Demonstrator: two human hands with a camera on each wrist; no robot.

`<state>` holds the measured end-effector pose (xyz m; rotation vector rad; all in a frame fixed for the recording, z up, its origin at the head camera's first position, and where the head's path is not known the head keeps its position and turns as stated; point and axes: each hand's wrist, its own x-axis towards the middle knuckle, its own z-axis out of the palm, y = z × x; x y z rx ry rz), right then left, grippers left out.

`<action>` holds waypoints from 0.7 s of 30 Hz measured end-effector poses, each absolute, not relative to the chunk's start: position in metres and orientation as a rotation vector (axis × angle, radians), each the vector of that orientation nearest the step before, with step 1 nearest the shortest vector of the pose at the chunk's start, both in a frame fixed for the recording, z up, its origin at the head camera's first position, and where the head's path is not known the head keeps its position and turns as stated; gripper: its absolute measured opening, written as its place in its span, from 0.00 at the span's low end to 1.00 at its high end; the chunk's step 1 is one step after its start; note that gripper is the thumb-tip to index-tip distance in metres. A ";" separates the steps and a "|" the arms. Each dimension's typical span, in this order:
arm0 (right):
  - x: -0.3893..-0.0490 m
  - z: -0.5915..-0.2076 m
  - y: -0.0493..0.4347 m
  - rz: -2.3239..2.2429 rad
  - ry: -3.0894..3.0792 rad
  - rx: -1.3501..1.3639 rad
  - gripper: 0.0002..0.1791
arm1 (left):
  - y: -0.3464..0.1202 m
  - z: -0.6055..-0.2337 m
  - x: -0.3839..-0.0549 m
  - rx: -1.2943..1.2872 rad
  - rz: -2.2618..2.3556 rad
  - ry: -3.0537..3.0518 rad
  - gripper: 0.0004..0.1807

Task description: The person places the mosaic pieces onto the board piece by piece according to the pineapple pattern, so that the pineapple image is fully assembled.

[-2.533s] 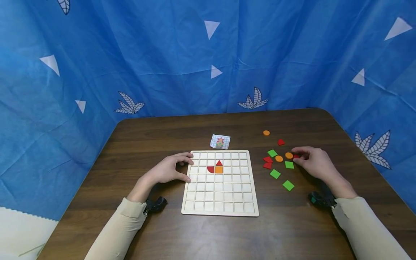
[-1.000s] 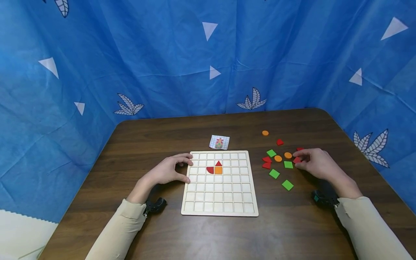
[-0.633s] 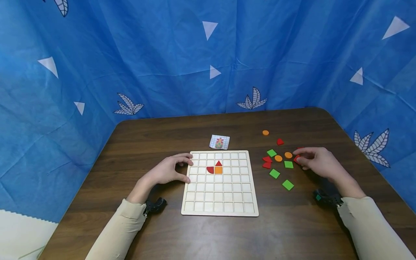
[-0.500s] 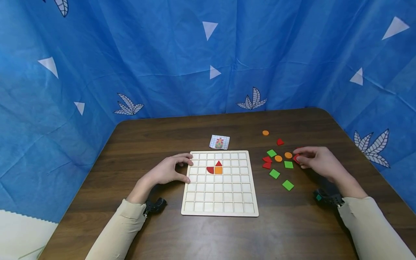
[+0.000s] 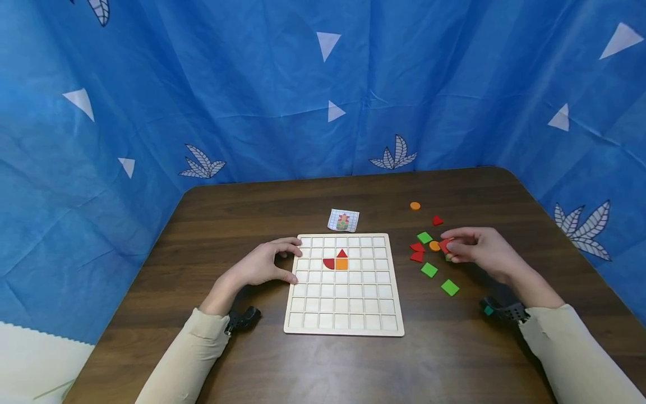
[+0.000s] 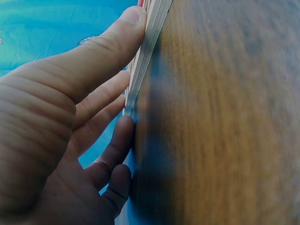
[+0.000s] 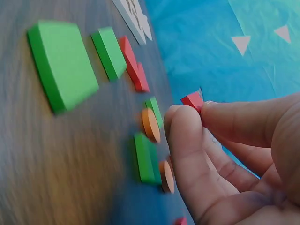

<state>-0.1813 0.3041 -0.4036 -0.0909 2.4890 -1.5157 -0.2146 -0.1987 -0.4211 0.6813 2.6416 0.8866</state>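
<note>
My left hand touches the left edge of a pale wooden grid board, its thumb and fingers spread apart along that edge. In the left wrist view the thumb lies against the board's edge. On the board sit a red triangle, a red quarter-circle and an orange square. Over the loose pieces, my right hand pinches a red tile between thumb and fingertip, off the table. Its full shape is partly hidden by the fingers.
Around the right hand lie several green squares, red tiles and orange discs. Farther back are another orange disc and red tile. A small pattern card lies behind the board. A blue curtain hangs behind the table.
My right hand has picked up the red tile and moved slightly left with it, now covering an orange disc and part of a green square. My left hand stays at the board.
</note>
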 end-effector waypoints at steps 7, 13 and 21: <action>-0.184 -0.403 0.282 -1.550 2.458 -0.075 0.24 | -0.199 -0.423 -0.213 0.679 0.890 2.642 0.29; -0.191 -0.403 0.259 -1.584 2.399 -0.132 0.23 | -0.198 -0.423 -0.214 0.678 0.876 2.651 0.29; -0.199 -0.405 0.218 -1.592 2.336 -0.142 0.19 | -0.197 -0.420 -0.215 0.691 0.874 2.651 0.30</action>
